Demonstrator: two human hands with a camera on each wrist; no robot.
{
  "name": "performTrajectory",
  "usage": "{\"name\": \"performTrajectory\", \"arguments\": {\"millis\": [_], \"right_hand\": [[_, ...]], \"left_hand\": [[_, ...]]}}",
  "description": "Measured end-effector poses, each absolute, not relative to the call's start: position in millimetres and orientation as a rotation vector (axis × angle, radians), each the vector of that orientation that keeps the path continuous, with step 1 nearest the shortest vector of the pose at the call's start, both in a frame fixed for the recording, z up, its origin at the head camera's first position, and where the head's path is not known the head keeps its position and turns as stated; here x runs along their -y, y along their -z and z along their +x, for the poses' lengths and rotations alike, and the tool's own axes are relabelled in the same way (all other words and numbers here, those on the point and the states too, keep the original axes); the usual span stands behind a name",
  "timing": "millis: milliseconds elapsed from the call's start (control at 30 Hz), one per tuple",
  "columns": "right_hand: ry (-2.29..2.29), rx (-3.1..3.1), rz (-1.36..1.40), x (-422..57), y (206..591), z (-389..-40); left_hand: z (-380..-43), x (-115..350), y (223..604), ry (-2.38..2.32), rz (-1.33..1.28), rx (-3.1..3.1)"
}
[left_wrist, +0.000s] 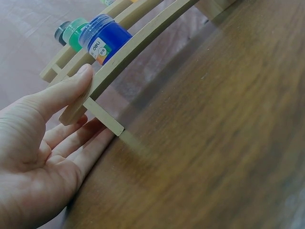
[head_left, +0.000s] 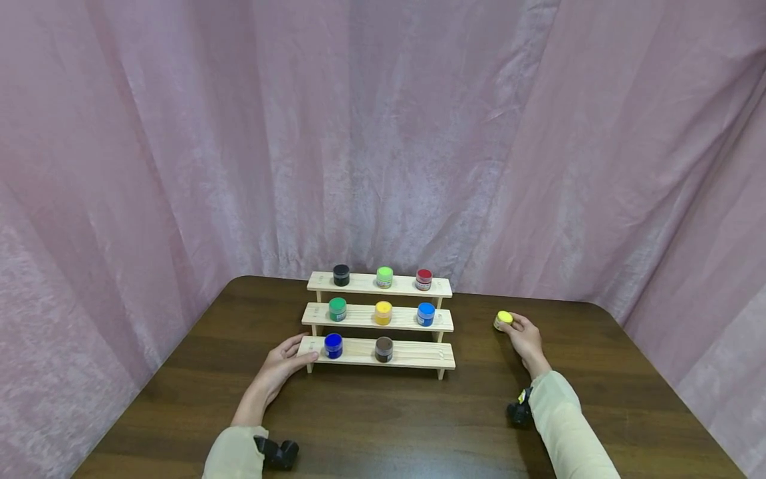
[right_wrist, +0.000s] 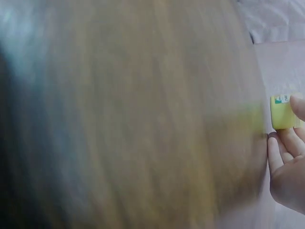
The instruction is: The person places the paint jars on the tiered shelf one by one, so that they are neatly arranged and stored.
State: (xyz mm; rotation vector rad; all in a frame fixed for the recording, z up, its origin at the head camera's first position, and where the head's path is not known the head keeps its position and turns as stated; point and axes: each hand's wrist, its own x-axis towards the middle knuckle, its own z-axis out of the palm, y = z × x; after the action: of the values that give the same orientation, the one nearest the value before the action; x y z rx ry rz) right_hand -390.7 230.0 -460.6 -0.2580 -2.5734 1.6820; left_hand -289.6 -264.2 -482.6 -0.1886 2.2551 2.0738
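Observation:
My left hand [head_left: 281,364] grips the left end of the lowest step of a wooden three-step rack [head_left: 415,354]. In the left wrist view its thumb lies on top of the board and the fingers [left_wrist: 90,143] are below. Nearest to that thumb stands a dark blue paint jar [left_wrist: 107,40] labelled "deli", with a brown jar [head_left: 383,350] farther right on the same step. Off to the right of the rack, my right hand [head_left: 528,340] pinches a yellow paint jar [head_left: 503,320] between thumb and fingers; the right wrist view catches the jar [right_wrist: 282,112] only at its edge.
The middle step bears green [head_left: 338,309], orange-yellow [head_left: 383,313] and blue [head_left: 425,314] jars. Black [head_left: 341,275], light green [head_left: 384,277] and red [head_left: 423,279] ones line the top step. The brown wooden table [head_left: 383,426] ends before a pink curtain [head_left: 383,133].

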Motion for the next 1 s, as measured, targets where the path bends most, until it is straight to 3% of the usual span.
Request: {"name": "performTrajectory", "arguments": {"millis": [500, 1000], "right_hand": [[-1.960, 2.488, -0.201, -238, 453, -386], [-1.922, 2.478, -0.159, -229, 441, -381]], "left_hand": [[-290, 264, 481, -2.090, -0.174, -2.234], [-289, 265, 481, -2.057, -0.190, -2.253]]}}
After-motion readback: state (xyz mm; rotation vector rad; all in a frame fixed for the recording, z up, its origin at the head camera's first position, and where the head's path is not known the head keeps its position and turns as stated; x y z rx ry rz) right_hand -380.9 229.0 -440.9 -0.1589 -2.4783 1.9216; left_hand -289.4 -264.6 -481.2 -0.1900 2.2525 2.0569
